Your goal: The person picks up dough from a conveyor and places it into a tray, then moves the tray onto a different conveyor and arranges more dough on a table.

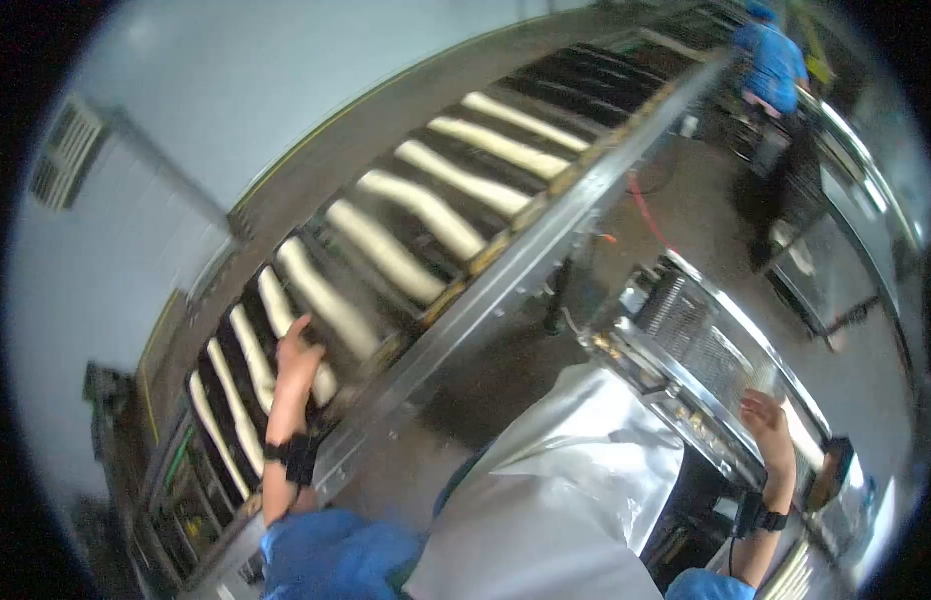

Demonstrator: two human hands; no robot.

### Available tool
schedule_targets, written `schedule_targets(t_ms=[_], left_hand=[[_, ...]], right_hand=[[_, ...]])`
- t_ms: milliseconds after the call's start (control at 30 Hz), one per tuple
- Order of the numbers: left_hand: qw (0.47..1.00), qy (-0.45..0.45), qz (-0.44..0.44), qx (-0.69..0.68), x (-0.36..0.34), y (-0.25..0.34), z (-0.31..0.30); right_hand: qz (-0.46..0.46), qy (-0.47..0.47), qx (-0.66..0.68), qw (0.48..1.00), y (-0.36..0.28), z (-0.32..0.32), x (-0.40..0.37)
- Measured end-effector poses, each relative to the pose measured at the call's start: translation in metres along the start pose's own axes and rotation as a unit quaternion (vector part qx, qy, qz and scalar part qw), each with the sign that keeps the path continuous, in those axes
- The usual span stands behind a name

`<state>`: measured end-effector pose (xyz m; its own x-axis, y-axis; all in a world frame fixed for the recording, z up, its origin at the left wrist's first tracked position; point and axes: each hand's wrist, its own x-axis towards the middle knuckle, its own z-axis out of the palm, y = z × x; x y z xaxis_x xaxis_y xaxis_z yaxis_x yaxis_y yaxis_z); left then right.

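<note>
My left hand point(299, 358) is over the long tray conveyor, its fingers apart at a long pale dough strip point(276, 303) that runs under it. Beside it lies another dough strip point(331, 300), blurred at its lower end. My right hand point(768, 418) hovers at the smaller metal belt machine on the other side, fingers loosely bent and apart. Close to its fingertips, a pale dough piece point(804, 436) lies along the belt. Both wrists carry black straps with small devices.
Several more dough strips point(416, 208) lie in dark troughs along the conveyor, bounded by a metal rail point(526, 265). The small machine has a mesh belt point(681, 320). A person in blue point(773, 62) stands at the far right. A shiny apron point(566, 480) covers my front.
</note>
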<state>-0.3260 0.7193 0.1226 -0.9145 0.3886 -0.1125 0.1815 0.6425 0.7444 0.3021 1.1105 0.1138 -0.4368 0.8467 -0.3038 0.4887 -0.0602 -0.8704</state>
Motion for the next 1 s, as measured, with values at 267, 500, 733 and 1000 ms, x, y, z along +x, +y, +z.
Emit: schedule_targets(t_ms=[267,500,733,1000], left_hand=[[0.974,-0.11,0.158,-0.118,-0.027,0.108,0.16],[0.894,-0.371,0.236,-0.09,-0.053,0.222,0.381],[0.701,-0.498,0.508,-0.053,-0.2,0.355,0.526],[0.617,-0.352,0.686,0.158,-0.275,0.381,0.586]], right_hand=[[0.284,0.396,-0.367,0.792,0.13,-0.121,-0.161],[0.597,0.484,-0.213,0.603,0.178,-0.122,-0.352],[0.607,0.458,-0.262,0.594,0.197,-0.109,-0.426],[0.584,0.473,-0.242,0.613,0.245,-0.185,-0.444]])
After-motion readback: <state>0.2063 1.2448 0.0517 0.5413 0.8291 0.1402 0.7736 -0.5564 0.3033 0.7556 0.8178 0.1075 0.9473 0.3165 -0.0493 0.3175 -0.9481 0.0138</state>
